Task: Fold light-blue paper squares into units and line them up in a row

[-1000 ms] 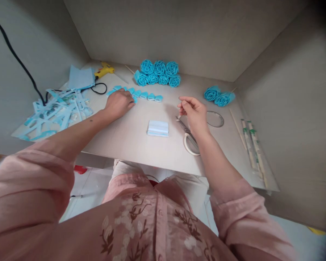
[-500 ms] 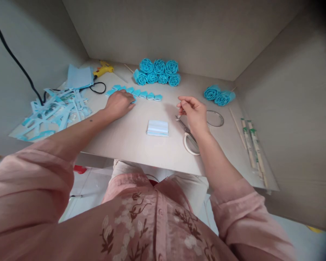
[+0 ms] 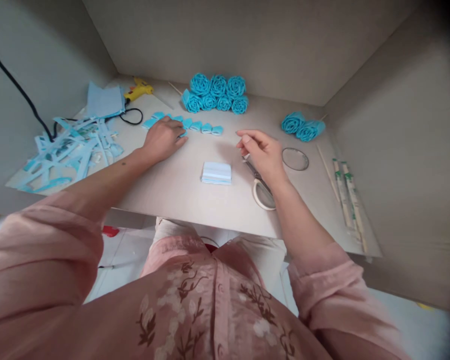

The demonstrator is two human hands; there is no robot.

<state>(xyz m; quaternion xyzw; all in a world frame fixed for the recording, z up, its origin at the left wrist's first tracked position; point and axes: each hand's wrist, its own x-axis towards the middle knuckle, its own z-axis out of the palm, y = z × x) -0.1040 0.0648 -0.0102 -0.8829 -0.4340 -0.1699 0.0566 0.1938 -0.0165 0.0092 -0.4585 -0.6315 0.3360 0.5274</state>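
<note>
My left hand (image 3: 165, 138) rests at the left of the table over a row of blue folded petals (image 3: 196, 126). Its thumb and forefinger close round one small blue petal (image 3: 183, 133), partly hidden by the fingers. My right hand (image 3: 261, 149) hovers over the scissors (image 3: 263, 195), its forefinger stretched out and the other fingers loosely bent, with nothing visible in it. The scissors lie with white handles toward me, partly covered by my wrist. Between my hands is a small stack of pale blue folded fabric pieces (image 3: 216, 173).
Blue fabric roses (image 3: 218, 86) stand at the back, with two more (image 3: 303, 127) at the right. A yellow glue gun (image 3: 139, 90), pale blue sheets (image 3: 105, 100) and a heap of scraps (image 3: 73, 153) occupy the left. A wire ring (image 3: 295, 159) and wrapped sticks (image 3: 350, 200) lie right.
My right hand has shifted slightly left. The left hand stays over the petals, and the whole view has moved a little with my head.
</note>
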